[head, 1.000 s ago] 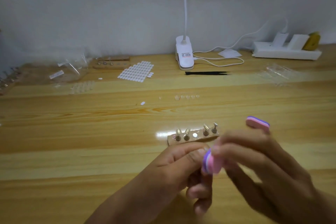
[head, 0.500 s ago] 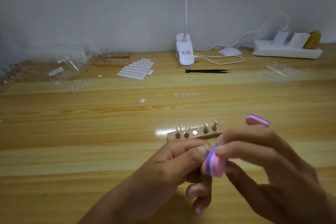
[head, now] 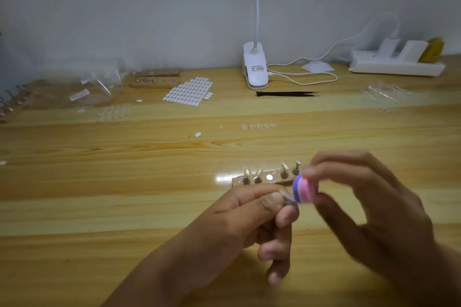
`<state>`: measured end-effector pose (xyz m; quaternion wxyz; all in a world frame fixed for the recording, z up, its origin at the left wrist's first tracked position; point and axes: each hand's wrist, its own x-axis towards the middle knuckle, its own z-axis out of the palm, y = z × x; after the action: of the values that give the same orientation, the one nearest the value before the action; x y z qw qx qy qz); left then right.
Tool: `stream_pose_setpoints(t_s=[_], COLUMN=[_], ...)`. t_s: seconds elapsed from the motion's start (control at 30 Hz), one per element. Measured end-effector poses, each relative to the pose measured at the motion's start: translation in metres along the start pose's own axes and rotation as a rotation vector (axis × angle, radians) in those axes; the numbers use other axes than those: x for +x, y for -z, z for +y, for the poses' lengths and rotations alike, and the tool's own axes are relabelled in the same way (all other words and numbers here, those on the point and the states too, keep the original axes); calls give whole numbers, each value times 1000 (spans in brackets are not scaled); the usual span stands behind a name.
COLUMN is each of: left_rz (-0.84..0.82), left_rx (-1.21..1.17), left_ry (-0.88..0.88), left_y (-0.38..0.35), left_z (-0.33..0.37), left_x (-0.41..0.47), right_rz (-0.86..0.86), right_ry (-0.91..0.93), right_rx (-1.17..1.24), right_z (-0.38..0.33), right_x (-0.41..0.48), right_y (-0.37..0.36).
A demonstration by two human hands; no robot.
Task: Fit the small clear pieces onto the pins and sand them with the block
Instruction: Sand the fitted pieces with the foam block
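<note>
My left hand (head: 252, 217) pinches a pin with a small clear piece (head: 287, 197) on its tip between thumb and forefinger. My right hand (head: 369, 202) grips the pink and purple sanding block (head: 304, 188), whose face lies against that clear piece. Just behind my hands lies the wooden pin holder (head: 264, 178) with several metal pins standing in it and one bare hole. A row of loose clear pieces (head: 258, 125) lies farther back on the wooden table (head: 124, 182).
At the back stand a white clip lamp (head: 255, 67), black tweezers (head: 287, 94), a white sticker sheet (head: 188, 92), a second pin holder (head: 154, 80), clear bags (head: 97, 90), a power strip (head: 396, 65) and clear packaging (head: 384, 95).
The sanding block in my right hand has moved up and to the right, along the clear piece. My left hand has kept its pinch on the pin. The block now hides the second block behind it.
</note>
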<state>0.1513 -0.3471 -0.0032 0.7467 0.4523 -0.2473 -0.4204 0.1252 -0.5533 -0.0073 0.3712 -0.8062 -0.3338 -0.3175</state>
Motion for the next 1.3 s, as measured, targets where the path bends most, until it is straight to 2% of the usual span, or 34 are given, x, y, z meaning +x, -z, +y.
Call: stream_pose_setpoints(t_s=[0.1,0.2,0.33,0.47,0.6,0.67,0.77,0.97,1.03,1.1,1.17,1.3], left_rz=[-4,59,397,520,577,578,587,636,713,825,860,833], left_rx=[8,80,454,562,614,647,769,867,1037,1326,1548,1514], left_ry=[-1,-40,-230,-289,-327,-362,-388,-387,-337,-264,-173,-118], left_y=[-1,-3,-1,1,1,1,3,10,14,20,23,29], left_z=[-1,2,-4,-7,-7,-5,-2,5,3,-2,-6,-12], left_x=[-1,-1,7,7,7,7,6,4,5,4,5,11], right_rz=[-45,-43,52,-34,-173,-293,-361,-379,-404,-436,-497,-568], right_ry=[56,-65,-176,-242,-395,-336,-208,-157,-166,-224,-278,-274], right_rx=[-48,-93,-18,-83,43,1,-52,-18,-11,-36,-108,-228], right_z=[-1,15,12,5,1,1,3,14,18,24,31,36], right_x=[-4,1,6,16,21,23,31,53,57,58,57,53], right_y=[-1,5,6,5,4,0,-5,-3,-3,-1,-1,-11])
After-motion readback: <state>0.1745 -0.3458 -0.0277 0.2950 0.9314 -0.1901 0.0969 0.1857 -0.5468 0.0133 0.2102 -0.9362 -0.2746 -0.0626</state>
